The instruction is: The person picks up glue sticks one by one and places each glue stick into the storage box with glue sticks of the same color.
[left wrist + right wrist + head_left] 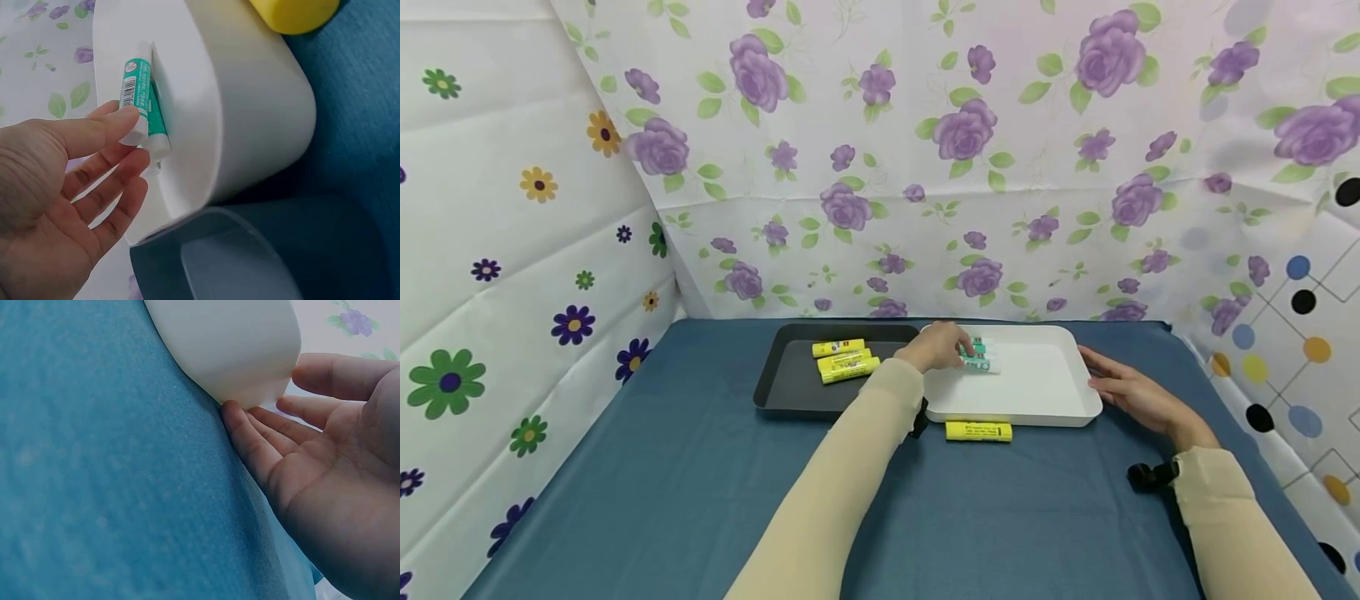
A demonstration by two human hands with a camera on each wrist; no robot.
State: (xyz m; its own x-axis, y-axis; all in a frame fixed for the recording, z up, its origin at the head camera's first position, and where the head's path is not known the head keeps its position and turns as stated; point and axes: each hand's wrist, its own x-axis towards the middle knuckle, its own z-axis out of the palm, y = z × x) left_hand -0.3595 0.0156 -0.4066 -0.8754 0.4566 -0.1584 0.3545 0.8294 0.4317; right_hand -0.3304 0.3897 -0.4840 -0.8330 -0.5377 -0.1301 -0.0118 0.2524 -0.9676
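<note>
My left hand (937,346) is over the left part of the white tray (1037,400). Its thumb and fingers pinch a green-and-white glue stick (135,87) with a barcode on its label. Close behind that one, another green-and-white glue stick (156,122) lies in the tray. The head view shows several green-and-white sticks by the fingertips, partly hidden by the hand. My right hand (1138,400) is at the tray's right end, its fairly straight fingers touching the outer wall; in the right wrist view the fingertips (234,412) meet the tray corner.
A dark grey tray (782,392) stands against the white tray's left side and holds three yellow glue sticks (846,364). Another yellow glue stick (978,431) lies on the blue cloth (700,500) along the white tray's front edge. Flowered sheets (865,167) hang behind the table.
</note>
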